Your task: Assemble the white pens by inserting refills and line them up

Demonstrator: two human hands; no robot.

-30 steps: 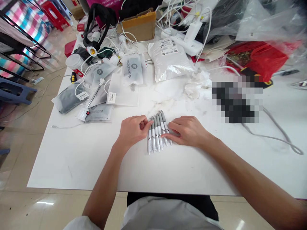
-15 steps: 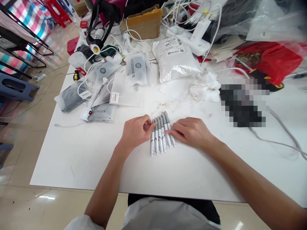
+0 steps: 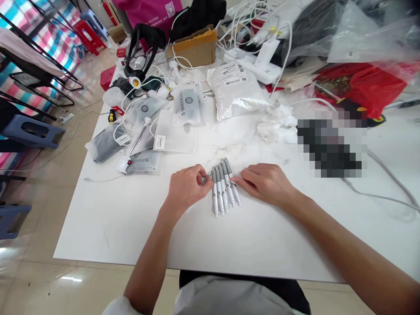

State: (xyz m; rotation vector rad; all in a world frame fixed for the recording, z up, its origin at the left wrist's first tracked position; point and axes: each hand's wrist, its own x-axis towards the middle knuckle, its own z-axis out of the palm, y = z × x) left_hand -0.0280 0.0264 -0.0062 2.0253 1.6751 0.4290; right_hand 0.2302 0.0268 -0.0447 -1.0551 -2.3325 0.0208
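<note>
Several white pens (image 3: 223, 192) with grey grips lie side by side on the white table, slightly fanned, their grey tips pointing away from me. My left hand (image 3: 189, 187) is closed on one pen (image 3: 206, 177), pinched between thumb and fingers and slanted away from the row; the palm hides most of it. At the right side of the row is my right hand (image 3: 264, 183). Its thumb is stretched out to the rightmost pen, apart from the loosely bent fingers, and it grips nothing that I can see.
Beyond the pens lie clear plastic packets (image 3: 187, 105), a white plastic parcel (image 3: 234, 89) and crumpled tissue (image 3: 277, 124). A cardboard box (image 3: 193, 48) and tangled white cables stand at the back. On the right are a pixelated dark item (image 3: 328, 146) and a grey cable (image 3: 390, 179).
My left hand has separated the leftmost pen from the row and turned it aslant. My right thumb has drawn back slightly to the right. The camera view has shifted a little.
</note>
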